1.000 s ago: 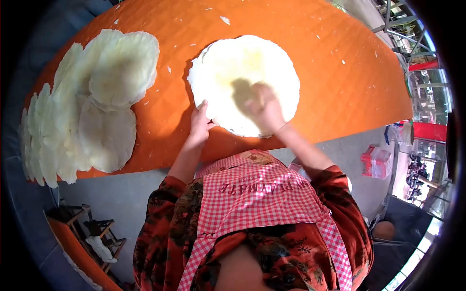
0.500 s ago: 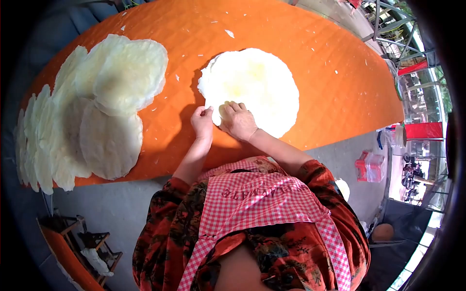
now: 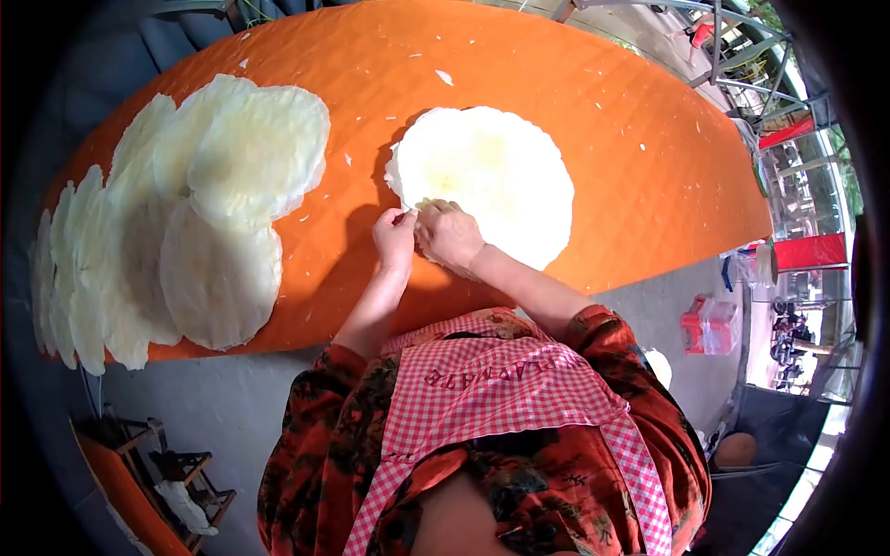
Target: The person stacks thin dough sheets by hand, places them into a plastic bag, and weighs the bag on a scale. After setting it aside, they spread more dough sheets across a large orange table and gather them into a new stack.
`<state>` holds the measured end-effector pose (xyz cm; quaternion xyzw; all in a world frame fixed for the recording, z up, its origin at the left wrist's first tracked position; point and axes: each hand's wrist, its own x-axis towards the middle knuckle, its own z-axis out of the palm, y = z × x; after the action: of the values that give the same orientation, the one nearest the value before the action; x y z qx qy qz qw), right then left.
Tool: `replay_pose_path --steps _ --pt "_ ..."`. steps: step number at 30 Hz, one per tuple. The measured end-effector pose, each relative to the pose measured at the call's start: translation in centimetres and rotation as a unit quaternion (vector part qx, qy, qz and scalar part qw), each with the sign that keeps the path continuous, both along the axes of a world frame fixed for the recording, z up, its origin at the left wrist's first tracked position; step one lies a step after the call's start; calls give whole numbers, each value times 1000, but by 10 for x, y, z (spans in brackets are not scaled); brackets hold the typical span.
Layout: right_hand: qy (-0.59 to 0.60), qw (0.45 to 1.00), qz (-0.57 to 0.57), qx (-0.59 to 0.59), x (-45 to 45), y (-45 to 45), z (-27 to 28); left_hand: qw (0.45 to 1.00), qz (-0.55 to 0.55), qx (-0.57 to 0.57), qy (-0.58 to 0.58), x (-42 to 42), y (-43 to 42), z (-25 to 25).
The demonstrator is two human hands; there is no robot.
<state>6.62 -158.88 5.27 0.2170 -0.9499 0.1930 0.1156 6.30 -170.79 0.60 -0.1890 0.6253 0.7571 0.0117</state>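
Observation:
A stack of thin, round white sheets (image 3: 501, 176) lies on the orange table (image 3: 630, 204). At its lower left edge my left hand (image 3: 395, 239) is closed, thumb and fingers pinched on the rim of a sheet. Right beside it, my right hand (image 3: 450, 236) rests on the same edge with its fingers pressed together; whatever lies under the fingertips is hidden. Many overlapping pale sheets (image 3: 255, 153) are spread over the left part of the table.
Small white scraps (image 3: 444, 78) are scattered on the table. A red crate (image 3: 710, 324) stands on the floor at the right. At the lower left is a wooden rack (image 3: 190, 477). Metal bars (image 3: 718, 46) show at the upper right.
My right hand has come from the middle of the stack to its lower left edge, next to my left hand. My left hand has closed at the rim. The view has shifted slightly.

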Motion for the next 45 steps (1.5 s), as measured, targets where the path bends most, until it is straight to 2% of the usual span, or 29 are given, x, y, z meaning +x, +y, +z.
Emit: replay_pose_path --steps 2,4,5,7,8,10,11,12,14,17,18,20,21,22,23,24,26,29,32,34,36,38,39,42,43,44,45 --pt "16 999 -22 -17 7 -7 0 998 -16 63 -19 -1 -2 1" --pt "-44 997 -61 -33 12 -8 9 992 -35 116 -22 -1 -1 14" --pt "-110 989 -88 -42 7 -8 18 992 -57 115 17 -4 0 5" --pt "-261 948 -148 -101 -25 9 17 996 -19 88 13 -1 -2 8" --pt "-251 956 -134 -74 -64 36 -11 997 1 74 12 -1 -5 9" --pt "-119 975 -117 -147 -136 108 -13 999 47 20 -1 -1 -17 -23" --pt "-146 983 -114 -2 -142 113 70 998 41 44 -30 2 -22 -27" --pt "-93 991 -70 -67 -138 118 117 995 34 69 -59 7 -23 -29" --pt "-21 998 -62 0 -111 98 202 991 23 107 -77 15 -17 -21" --pt "0 985 -32 171 -74 78 220 990 -13 108 -86 17 -6 -14" --pt "-16 974 -39 223 -61 70 202 991 -28 100 -85 16 -3 -13" --pt "44 988 -12 146 -36 62 114 992 -34 84 -86 15 2 -15" --pt "-4 984 -5 177 -24 55 77 993 -35 77 -87 15 3 -18" --pt "-44 990 -5 137 -13 51 44 993 -35 69 -88 14 2 -20" --pt "-120 982 -12 146 -3 43 31 994 -26 59 -83 14 3 -20" --pt "-131 983 -12 132 -2 48 -3 994 -23 64 -85 14 3 -19" --pt "-115 989 -37 83 3 47 -14 993 -22 74 -90 15 3 -17" --pt "-146 984 -66 72 -10 56 2 993 -34 76 -85 16 2 -9" --pt "-123 989 -76 33 -12 53 15 994 -32 72 -73 14 4 -8" --pt "-137 988 -14 68 7 36 34 995 -27 69 -65 13 6 -6" --pt "-152 983 0 99 13 30 24 996 -14 67 -60 10 9 -1" --pt "-119 992 -34 41 12 35 -4 996 -33 51 -62 7 8 1" --pt "-141 989 -40 33 12 36 -4 996 -43 42 -65 7 7 8" --pt "-194 980 -50 17 8 43 5 990 -116 -53 -57 6 12 34" --pt "-205 978 -42 17 7 44 7 979 -149 -124 -64 0 12 37" --pt "-215 976 -33 17 6 45 10 979 -137 -140 -51 -5 16 33" --pt "-177 984 -27 17 9 47 14 979 -124 -156 -38 -11 22 22"
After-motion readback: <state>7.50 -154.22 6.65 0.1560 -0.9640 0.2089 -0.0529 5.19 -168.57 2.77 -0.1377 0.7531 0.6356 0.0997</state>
